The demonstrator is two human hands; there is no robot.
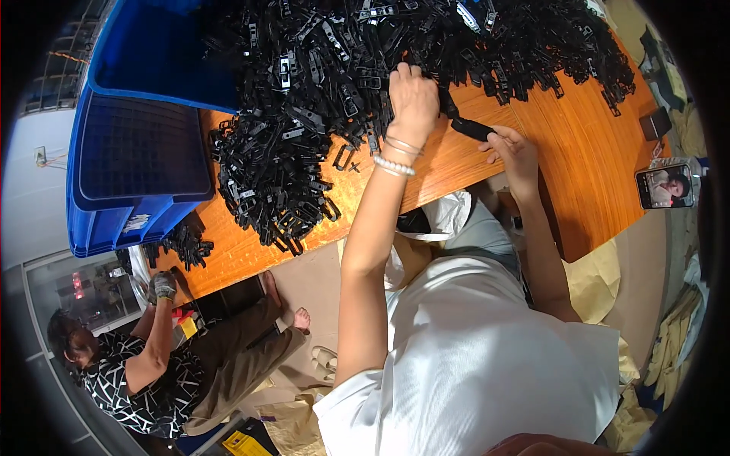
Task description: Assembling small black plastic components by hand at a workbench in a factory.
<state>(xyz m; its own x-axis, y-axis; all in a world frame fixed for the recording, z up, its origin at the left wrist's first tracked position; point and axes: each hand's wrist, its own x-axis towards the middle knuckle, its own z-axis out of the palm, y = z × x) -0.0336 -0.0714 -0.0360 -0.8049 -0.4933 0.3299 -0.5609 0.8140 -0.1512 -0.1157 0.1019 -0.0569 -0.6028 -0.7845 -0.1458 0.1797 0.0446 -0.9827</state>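
Right hand: The right hand (518, 158) is closed in a pinch, thumb and fingers gripping one end of a long black part (473, 129).
Black part: Off the bench, between the hands, free end directed toward the left hand (414, 99).
Left hand: Back upward, fingers curled, fingertips hidden; whether it has hold of anything cannot be told.
Bench edge: The near edge of the wood-grain bench (593, 167) passes beneath both forearms.
Open room: Bare wood to the right of the right hand; a narrower strip on the near side of the left hand.
Main pile: The pile of black parts (426, 38) borders the left hand on its far side.
Side heap: A heap (277, 175) lies left of the left hand, reaching the bench edge.
Blue crate: The blue crate (141, 148) stands farther left, beyond the heap.
Phone: The phone (665, 188) is well right of the right hand.
Room: A seated person (144, 372) is far left; pale floor (327, 296) lies below the bench.
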